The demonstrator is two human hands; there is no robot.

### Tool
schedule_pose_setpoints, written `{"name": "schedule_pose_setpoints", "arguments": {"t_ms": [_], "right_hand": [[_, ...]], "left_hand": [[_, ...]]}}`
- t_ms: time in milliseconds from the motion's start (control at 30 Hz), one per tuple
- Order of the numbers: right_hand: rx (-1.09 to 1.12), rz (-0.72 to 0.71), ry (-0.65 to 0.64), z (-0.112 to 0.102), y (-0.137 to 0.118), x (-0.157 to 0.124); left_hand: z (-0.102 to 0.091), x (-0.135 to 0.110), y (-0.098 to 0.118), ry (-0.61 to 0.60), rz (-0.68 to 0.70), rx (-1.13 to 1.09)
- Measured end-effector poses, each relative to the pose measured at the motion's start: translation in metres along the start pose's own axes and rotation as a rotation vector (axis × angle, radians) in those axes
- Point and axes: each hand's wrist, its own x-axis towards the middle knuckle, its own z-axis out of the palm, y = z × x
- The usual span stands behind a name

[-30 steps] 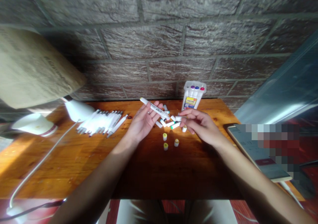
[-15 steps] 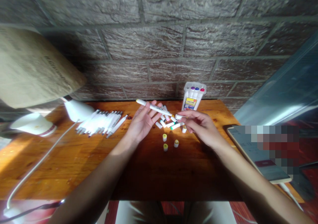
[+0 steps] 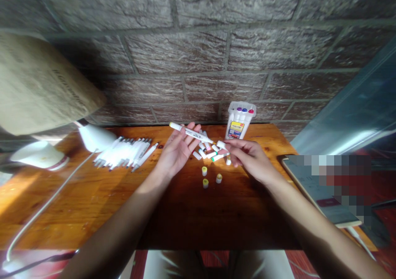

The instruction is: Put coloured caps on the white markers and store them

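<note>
**Marker (image 3: 191, 133) in your left hand (image 3: 177, 153), white cap (image 3: 221, 145) in your right hand (image 3: 249, 157)**

Your left hand, mid-frame, palm turned up, grasps the marker, thumb against the barrel. Marker slants across the centre of the frame, yellow end up-left, bare yellowish tip down-right. Your right hand, right of centre, pinches the cap between thumb and fingers, just beside that tip; can't tell if they touch.

Three yellow-and-white caps (image 3: 204, 171) sit on the counter (image 3: 173, 217) just below centre. Between and behind your hands: a loose pile of white pieces (image 3: 204, 151) with coloured ends, one green, partly hidden. Behind your right hand, a clear case (image 3: 236, 127) holds markers with purple, blue and red tops.

Left of centre, a row of white markers (image 3: 123, 153), overexposed. Lampshade (image 3: 46, 85) upper left, white cable (image 3: 46, 204) lower left, tablet (image 3: 324, 204) lower right, part of its screen pixelated. Brick wall (image 3: 201, 48) fills the top.
</note>
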Motion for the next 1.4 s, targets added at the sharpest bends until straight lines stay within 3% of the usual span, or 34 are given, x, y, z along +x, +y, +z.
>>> {"name": "schedule_pose_setpoints", "arguments": {"t_ms": [333, 1033, 1400], "right_hand": [[-0.029, -0.005, -0.002, -0.0023, 0.0036, 0.0010], [-0.097, 0.077, -0.019, -0.0018, 0.0043, 0.0018], [0.062, 0.128, -0.036, 0.0005, 0.0081, 0.0002]], "left_hand": [[-0.0042, 0.0004, 0.0012, -0.114, 0.009, 0.007], [-0.0067, -0.0014, 0.0007, -0.107, 0.024, 0.015], [-0.0067, -0.0024, 0.0000, -0.116, 0.018, 0.036]]}}
